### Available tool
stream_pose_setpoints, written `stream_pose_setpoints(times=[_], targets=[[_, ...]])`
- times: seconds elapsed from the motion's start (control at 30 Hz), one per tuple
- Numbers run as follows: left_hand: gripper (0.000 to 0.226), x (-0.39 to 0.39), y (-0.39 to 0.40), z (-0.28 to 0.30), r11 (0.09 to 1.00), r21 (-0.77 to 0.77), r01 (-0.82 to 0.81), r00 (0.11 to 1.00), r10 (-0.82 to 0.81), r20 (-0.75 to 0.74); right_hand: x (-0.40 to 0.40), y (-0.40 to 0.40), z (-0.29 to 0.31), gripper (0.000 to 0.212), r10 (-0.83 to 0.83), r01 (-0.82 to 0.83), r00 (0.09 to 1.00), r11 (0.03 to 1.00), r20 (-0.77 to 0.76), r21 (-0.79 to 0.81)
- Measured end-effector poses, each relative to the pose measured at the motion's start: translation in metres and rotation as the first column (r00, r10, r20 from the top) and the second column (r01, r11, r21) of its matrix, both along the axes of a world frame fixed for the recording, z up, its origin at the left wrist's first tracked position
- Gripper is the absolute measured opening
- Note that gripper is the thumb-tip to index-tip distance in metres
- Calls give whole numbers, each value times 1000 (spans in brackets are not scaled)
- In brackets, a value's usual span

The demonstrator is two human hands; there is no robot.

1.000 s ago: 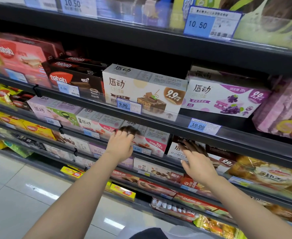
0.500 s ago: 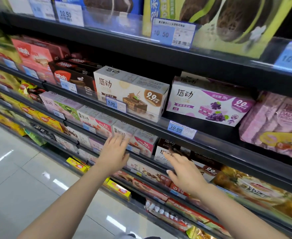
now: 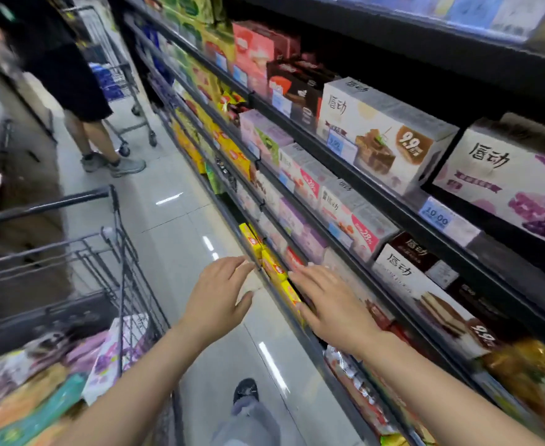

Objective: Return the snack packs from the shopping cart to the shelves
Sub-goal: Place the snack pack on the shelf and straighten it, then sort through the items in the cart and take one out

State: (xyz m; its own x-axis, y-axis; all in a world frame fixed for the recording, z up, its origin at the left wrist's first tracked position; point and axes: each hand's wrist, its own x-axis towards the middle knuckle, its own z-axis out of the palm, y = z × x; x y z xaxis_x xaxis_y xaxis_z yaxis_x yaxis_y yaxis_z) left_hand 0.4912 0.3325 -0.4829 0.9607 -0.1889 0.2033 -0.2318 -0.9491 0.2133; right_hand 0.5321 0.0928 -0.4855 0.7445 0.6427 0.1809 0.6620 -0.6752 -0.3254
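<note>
Both our hands are empty. Our left hand (image 3: 221, 292) hangs over the aisle floor with its fingers loosely spread, just off the shelf edge. Our right hand (image 3: 330, 305) lies flat, fingers straight, against the yellow boxes (image 3: 276, 268) on a low shelf (image 3: 300, 320).

The snack packs (image 3: 55, 375) we have yet to return sit in the shopping cart (image 3: 126, 284), down and to the left of our left hand and well apart from our right. So the left hand is clearly the nearer one. A purple-and-white box (image 3: 116, 352) leans against the cart's wire side closest to that hand, its long axis roughly upright. We judge the next reach to be leftward and downward, away from the shelves, and the left hand should lead. Another person (image 3: 71, 75) stands with a second cart (image 3: 120, 72) far beyond both hands.
</note>
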Motion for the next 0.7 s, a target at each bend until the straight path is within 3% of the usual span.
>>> stream_pose_setpoints(times=[0.13, 0.33, 0.7], targets=[[45, -46, 57, -12, 982, -9, -187, 982, 186, -38, 1, 63, -3, 47, 216, -220, 972, 975, 88, 29], [46, -107, 149, -33, 908, 14, -418, 906, 418, -68, 5, 172, -14, 45, 398, -412, 899, 910, 180, 42], [48, -196, 243, -72, 707, -38, -707, 702, 694, -160, -7, 336, -53, 51, 681, -679, 732, 730, 11, -80]])
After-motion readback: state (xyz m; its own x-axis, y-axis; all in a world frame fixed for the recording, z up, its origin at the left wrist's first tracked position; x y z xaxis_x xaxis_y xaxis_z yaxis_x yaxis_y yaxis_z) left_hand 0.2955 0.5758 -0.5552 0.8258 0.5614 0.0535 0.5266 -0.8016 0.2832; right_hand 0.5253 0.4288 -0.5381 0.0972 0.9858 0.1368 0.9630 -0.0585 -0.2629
